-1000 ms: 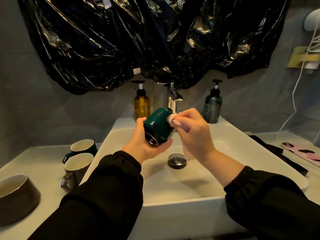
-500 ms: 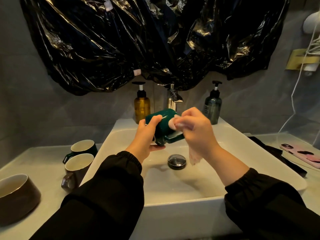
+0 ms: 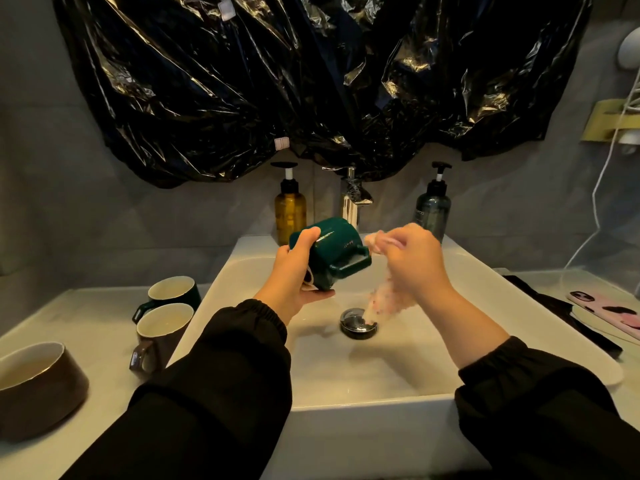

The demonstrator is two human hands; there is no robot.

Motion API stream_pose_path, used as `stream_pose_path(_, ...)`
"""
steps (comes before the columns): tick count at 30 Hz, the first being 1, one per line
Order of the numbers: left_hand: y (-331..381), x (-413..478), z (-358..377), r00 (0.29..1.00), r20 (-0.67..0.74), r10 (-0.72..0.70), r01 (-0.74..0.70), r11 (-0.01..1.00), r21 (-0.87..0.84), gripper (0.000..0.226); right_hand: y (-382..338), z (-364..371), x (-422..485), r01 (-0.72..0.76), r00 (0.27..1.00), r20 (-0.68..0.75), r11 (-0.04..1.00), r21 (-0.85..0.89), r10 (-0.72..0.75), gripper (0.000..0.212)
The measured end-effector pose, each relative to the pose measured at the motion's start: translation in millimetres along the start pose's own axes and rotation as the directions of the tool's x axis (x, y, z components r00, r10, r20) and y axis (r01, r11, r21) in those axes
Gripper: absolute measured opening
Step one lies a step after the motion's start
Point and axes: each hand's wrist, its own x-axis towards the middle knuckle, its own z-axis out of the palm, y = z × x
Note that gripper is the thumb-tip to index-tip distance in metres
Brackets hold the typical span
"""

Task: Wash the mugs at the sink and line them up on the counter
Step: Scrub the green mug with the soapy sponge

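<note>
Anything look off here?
Black plastic sheeting hangs crumpled across the wall above the sink, its lower edge reaching down to the faucet. Otherwise ordinary: left hand holds the green mug tipped over it, right hand grips a cloth. No spill or damage visible.

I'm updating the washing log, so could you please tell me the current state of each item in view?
green mug: on its side over the sink, gripped by left hand.
cloth: held in right hand, hanging beside that mug.
dark green counter mug: upright, unheld.
brown mug: upright, unheld.
bowl: upright on the counter.
</note>
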Motion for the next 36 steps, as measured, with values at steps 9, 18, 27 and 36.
stream_pose_path(9, -12.4, 5.5, 6.9, 0.986, 0.113, 0.12, -0.113, 0.992, -0.064, 0.067, -17.0, -2.4, -3.4, -0.685, 0.729, 0.52, 0.472, 0.555, 0.446, 0.01)
stream_pose_path(18, -10.5, 10.6, 4.2, 0.968, 0.248, -0.033, -0.054, 0.939, 0.339, 0.069, -19.7, -23.0, -5.0, -0.513, 0.836, 0.434, 0.758, 0.404, 0.334, 0.019)
stream_pose_path(27, -10.6, 2.8, 2.5, 0.971, 0.216, -0.106, 0.085, 0.991, 0.102, 0.056, -8.6, -20.1, 9.1, -0.668, 0.74, 0.548, 0.331, 0.667, 0.389, 0.044)
stream_pose_path(36, -4.8, -6.6, 4.5, 0.936, 0.221, -0.274, 0.314, 0.934, -0.172, 0.047, -19.1, 4.4, -7.3, 0.06, 0.997, 0.034, 0.946, 0.319, -0.074, 0.023)
